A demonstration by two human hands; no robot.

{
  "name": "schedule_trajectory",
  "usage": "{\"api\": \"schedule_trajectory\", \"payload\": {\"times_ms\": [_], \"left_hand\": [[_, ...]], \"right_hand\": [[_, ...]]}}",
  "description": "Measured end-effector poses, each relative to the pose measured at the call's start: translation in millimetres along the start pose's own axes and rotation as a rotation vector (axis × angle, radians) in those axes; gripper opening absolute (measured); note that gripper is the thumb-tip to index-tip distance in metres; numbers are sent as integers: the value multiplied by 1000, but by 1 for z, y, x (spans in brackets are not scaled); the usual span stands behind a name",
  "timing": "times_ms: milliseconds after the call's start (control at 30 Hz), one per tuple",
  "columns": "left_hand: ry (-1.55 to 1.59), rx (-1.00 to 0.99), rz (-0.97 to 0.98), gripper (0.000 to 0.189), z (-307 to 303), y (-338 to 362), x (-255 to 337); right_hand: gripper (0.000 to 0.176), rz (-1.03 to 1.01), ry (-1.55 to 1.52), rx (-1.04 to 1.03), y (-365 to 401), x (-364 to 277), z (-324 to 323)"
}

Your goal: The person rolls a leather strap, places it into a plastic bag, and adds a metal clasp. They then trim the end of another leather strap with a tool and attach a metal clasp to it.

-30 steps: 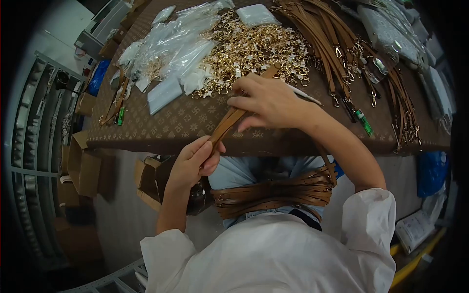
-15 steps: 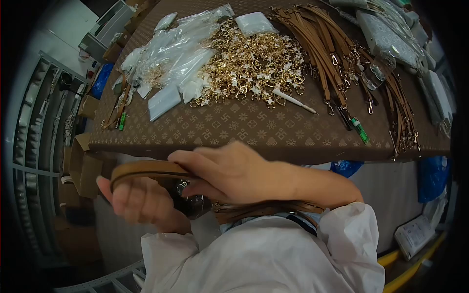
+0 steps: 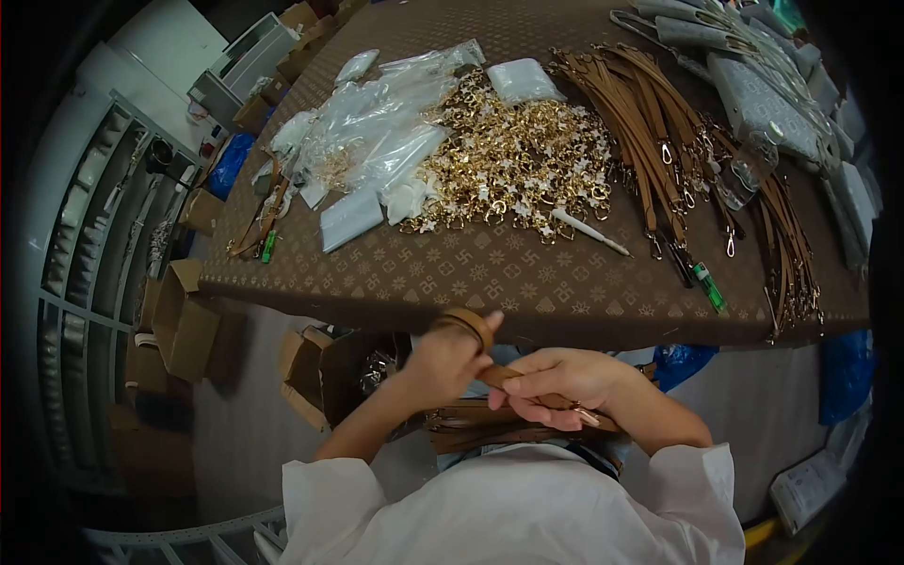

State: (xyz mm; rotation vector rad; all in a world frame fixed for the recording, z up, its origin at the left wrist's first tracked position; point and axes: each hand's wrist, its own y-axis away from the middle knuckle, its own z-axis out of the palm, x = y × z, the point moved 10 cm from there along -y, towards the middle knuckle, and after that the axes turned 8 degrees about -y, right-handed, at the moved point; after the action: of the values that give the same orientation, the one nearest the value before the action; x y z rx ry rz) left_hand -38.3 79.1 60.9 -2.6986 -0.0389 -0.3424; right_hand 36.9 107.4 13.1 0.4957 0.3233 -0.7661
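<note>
A brown leather strap [image 3: 496,377] runs between my two hands, just in front of the table edge. My left hand [image 3: 443,365] is closed around it, and part of the strap curls in a loop above the fingers; this hand is slightly blurred. My right hand [image 3: 565,379] pinches the strap between thumb and fingers. A metal clasp [image 3: 588,415] shows below the right palm. Across my lap lie more brown straps [image 3: 461,428], partly hidden beneath my hands.
On the patterned tablecloth [image 3: 377,282] lie a heap of gold rings and clasps [image 3: 518,155], clear plastic bags [image 3: 377,118], bundled straps [image 3: 636,122], a white pen-like tool [image 3: 589,232] and a green lighter [image 3: 708,287]. Grey bags [image 3: 767,108] are stacked right. Cardboard boxes [image 3: 179,315] stand left.
Both hands have come down and right toward my lap with the strap. The wide arc of strap is now a small loop at my left hand. The view has shifted slightly.
</note>
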Motion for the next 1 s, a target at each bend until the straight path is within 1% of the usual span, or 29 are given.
{"api": "schedule_trajectory", "payload": {"times_ms": [67, 133, 167, 200, 233, 267, 300, 333, 367, 400, 433, 467, 500, 567, 600, 667, 700, 767, 800, 833, 867, 900, 933, 967, 1000], "left_hand": [[425, -246, -182, 40, 32, 15, 1], [400, -413, -135, 41, 41, 22, 11], [287, -438, -95, 46, 41, 24, 16], [280, -433, -102, 46, 33, 17, 21], [267, -682, -150, 46, 45, 20, 25], [253, -929, -198, 45, 58, 33, 26], [253, -917, -208, 45, 60, 35, 22], [484, -865, -247, 42, 63, 37, 21], [712, -805, -282, 39, 62, 36, 22], [710, -796, -286, 39, 60, 33, 20], [898, -891, -421, 38, 65, 36, 18], [1087, -985, -556, 37, 69, 42, 21], [1083, -983, -555, 37, 67, 40, 23], [1314, -893, -582, 28, 54, 24, 36], [1310, -883, -584, 28, 49, 20, 39], [1383, -799, -574, 36, 33, 2, 42], [1383, -801, -569, 36, 26, -4, 45], [1505, -552, -576, 38, 0, -26, 40], [1646, -405, -563, 42, -9, -34, 37], [1796, -308, -586, 44, -12, -35, 30], [1944, -204, -620, 46, -10, -35, 21], [2061, -46, -553, 49, -13, -42, 12], [2164, 124, -487, 52, -19, -47, 1], [2132, 292, -481, 53, -24, -49, -14], [2082, 460, -468, 55, -31, -50, -30]], "right_hand": [[29, 67, -39, -40, 5, 13, -12], [27, 77, -46, -45, 10, 18, -18], [26, 52, 98, 84, 13, 16, -33], [26, 28, 240, 214, 16, 12, -45], [23, -23, 539, 386, 23, -2, -50], [23, -17, 550, 380, 21, 3, -50], [24, -371, 1230, 477, 27, -30, -30], [26, -760, 1898, 530, 39, -40, 15], [28, -917, 1883, 453, 42, -36, 34], [26, -886, 1828, 451, 35, -30, 39], [25, -856, 1773, 452, 31, -21, 40], [26, -905, 1770, 512, 31, -17, 34], [26, -908, 1772, 510, 33, -19, 34], [31, -987, 1769, 492, 46, -29, 41], [31, -992, 1774, 483, 50, -35, 44], [27, -1136, 1669, 422, 67, -57, 59], [27, -1135, 1672, 427, 70, -65, 64], [24, -1241, 1649, 600, 86, -81, 72], [26, -1268, 1623, 676, 89, -86, 69], [26, -1249, 1612, 707, 86, -86, 63], [27, -1261, 1590, 804, 87, -86, 54], [28, -1268, 1563, 899, 86, -83, 44], [19, -1243, 1533, 933, 79, -78, 33], [19, -1227, 1513, 948, 76, -68, 26], [15, -1088, 1430, 828, 60, -57, 15]]}}
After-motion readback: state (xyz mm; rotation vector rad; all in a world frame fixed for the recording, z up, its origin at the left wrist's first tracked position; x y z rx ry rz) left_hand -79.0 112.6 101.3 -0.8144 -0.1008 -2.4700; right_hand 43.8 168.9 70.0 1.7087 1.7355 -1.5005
